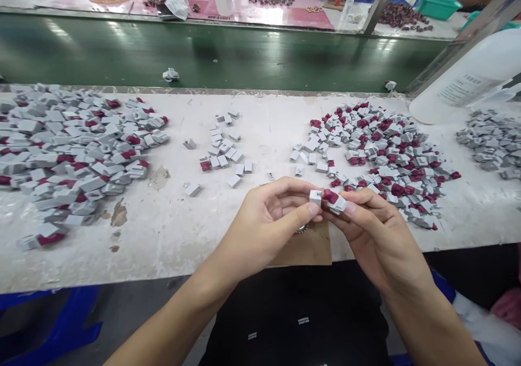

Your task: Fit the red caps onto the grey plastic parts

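Between the thumb and fingers of my left hand (264, 225) is a small grey plastic cap (315, 197). My right hand (378, 230) pinches a grey and dark red plastic part (336, 199), its red end turned toward the cap. The two pieces are close together; whether they touch I cannot tell. Both hands are over the near edge of the white table, above a brown board (309, 249). A round metal object (302, 229) shows partly below my left thumb. Beyond my hands lies a loose group of grey caps (226, 149).
A large heap of grey and red parts (73, 149) covers the left; another pile (391, 154) lies right, with grey pieces (492, 143) beyond. A white bottle (464, 78) leans at the right. Behind runs a green conveyor belt (244, 57); people work across it.
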Motion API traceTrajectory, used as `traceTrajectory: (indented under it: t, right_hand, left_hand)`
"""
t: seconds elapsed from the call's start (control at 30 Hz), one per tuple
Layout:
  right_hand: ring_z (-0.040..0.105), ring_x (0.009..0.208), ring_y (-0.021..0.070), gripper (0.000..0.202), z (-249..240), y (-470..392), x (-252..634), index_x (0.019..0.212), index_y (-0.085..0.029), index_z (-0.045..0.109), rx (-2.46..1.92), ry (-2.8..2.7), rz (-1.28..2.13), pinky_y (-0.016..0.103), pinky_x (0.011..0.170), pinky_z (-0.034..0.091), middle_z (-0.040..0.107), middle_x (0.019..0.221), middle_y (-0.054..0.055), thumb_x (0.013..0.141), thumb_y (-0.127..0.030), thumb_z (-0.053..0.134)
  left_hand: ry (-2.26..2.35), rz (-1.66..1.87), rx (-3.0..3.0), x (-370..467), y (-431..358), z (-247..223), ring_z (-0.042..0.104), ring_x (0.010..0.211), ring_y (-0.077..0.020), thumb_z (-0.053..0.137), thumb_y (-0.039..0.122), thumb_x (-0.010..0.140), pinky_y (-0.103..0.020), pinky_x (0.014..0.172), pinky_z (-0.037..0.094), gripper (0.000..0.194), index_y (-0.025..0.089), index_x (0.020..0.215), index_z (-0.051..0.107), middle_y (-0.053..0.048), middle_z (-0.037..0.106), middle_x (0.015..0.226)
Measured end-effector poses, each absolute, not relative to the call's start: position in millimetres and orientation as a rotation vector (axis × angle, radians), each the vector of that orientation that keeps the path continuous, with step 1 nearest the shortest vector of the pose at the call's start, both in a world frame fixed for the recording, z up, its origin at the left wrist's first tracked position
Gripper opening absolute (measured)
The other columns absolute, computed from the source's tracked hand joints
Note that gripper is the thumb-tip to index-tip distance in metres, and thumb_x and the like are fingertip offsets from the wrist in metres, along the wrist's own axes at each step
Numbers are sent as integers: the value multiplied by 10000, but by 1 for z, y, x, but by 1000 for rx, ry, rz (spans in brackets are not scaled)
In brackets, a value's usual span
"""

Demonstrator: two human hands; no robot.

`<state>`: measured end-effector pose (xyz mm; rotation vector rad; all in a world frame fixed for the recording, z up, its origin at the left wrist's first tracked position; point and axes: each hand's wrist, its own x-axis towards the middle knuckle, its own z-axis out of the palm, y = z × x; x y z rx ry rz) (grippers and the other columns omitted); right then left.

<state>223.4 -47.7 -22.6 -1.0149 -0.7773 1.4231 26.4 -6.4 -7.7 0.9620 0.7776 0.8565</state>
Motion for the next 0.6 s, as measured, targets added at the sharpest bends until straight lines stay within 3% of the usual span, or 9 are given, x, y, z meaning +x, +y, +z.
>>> traceTrajectory:
  t: [0.13, 0.27, 0.37, 0.6]
  right_hand:
    - [861, 983, 145, 51, -25, -49, 225, 970, -315, 926, -1106, -870, 1318, 202, 958, 689, 903, 1021, -17, 951, -343, 964]
    - [848, 946, 134, 56, -28, -51, 230, 1040, -354, 919, -1164, -1042, 1265, 194, 889, 685, 880, 997, -22, 1005, -310, 916]
    - [844, 927, 135, 72, -25, -49, 232, 1037, -353, 909, -1171, -1114, 1226, 193, 847, 681, 872, 987, -19, 1022, -285, 893]
    - [852, 926, 219, 92, 6, 3, 247, 1011, -301, 890, -1316, -1352, 1093, 329, 832, 720, 877, 987, 31, 947, -354, 928]
  left_hand:
    - [783, 853, 1028, 24, -8, -9, 850, 984, -197, 861, 220, 1018, -264, 894, 707, 149, 175, 1160, 847, -69, 881, 1070]
    - [844, 860, 1152, 23, -12, -8, 858, 1036, -224, 845, 219, 1019, -295, 909, 715, 127, 207, 1144, 859, -72, 878, 1183]
    - [865, 856, 1227, 22, -10, -6, 863, 981, -228, 828, 230, 1019, -309, 867, 718, 95, 218, 1110, 851, -59, 881, 1124]
    - [910, 638, 1605, 31, 64, 17, 837, 927, -247, 781, 251, 997, -377, 831, 683, 84, 222, 1069, 815, -48, 870, 1010]
